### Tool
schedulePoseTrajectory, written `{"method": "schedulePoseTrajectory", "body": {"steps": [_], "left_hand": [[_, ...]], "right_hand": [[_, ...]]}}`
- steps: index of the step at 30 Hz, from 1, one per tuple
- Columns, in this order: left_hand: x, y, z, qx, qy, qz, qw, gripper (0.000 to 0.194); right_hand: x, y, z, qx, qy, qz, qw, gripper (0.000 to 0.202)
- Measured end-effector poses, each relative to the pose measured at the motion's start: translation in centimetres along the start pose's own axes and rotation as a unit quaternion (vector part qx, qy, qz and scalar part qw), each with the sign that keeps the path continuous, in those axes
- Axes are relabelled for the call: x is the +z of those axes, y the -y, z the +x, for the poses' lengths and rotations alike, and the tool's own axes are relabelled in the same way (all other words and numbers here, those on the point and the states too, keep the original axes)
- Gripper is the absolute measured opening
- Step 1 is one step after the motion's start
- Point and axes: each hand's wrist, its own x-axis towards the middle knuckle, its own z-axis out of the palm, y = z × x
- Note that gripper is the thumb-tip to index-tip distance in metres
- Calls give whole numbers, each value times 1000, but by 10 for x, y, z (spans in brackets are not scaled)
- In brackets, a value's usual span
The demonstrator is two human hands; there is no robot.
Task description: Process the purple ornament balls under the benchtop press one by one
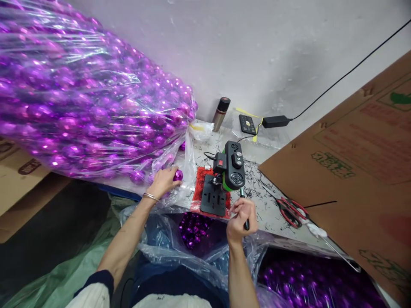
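Open bags: purple balls (194, 229) inside the middle clear bag (167, 252), just below the near edge of the table (266, 214); more in a dark-shadowed bag (298, 278) farther right.
Right hand (243, 217): wrapped tightly round the black-ended lever (246, 224), at the near edge.
Hooked tool (334, 248): lying toward the near right corner, with a white wrapped part.
Scissors (290, 211): red and black handles, beside the tool and against the carton (353, 171) on the right.
Left hand (163, 184): narrow grip, thumb and fingers on a single purple ball (178, 175), left of the press, near the front edge.
Press (235, 167): upright behind a slotted black plate (213, 196), over a red mat (199, 184); black clippings strewn around.
Big bag (105, 98): clear, full of purple balls, bulging across the left side, gathered at the neck with something yellow.
Far edge: steel-and-black flask (221, 113), then black keypad-like device (247, 124) and black adapter (276, 121), cord rising rightward before the wall (257, 55).
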Motion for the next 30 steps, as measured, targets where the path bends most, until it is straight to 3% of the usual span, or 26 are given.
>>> {"method": "schedulePoseTrajectory", "body": {"steps": [2,3,6,8,9,11,13,15,19,25,30], "left_hand": [[0,1,-8,3,-28,-184,983,67],[-1,-1,-14,-3,-33,-293,956,73],[0,-19,-36,-38,11,-563,825,84],[8,-34,-51,-57,49,-666,742,80],[14,-42,-57,-66,65,-693,715,77],[31,-55,-65,-97,85,-709,694,75],[53,-65,-67,-133,78,-688,709,79],[74,-73,-65,-142,55,-649,745,81],[101,-82,-55,-63,23,-559,826,66],[109,-85,-47,35,-42,-350,935,67],[111,-88,-46,125,-83,-243,958,57]], "right_hand": [[0,0,-1,-1,2,0,1000,40],[0,0,-1,-1,2,2,1000,40],[0,3,0,4,7,6,1000,39],[0,5,1,1,12,0,1000,39],[0,6,2,-3,15,-5,1000,39],[0,8,4,-8,19,-14,1000,39],[0,10,4,-7,21,-20,1000,39],[0,12,5,-4,23,-20,1000,38],[-1,17,8,-11,36,-17,999,37],[-4,20,9,-29,53,-34,998,35],[-5,16,7,-42,54,-53,996,31]]}}
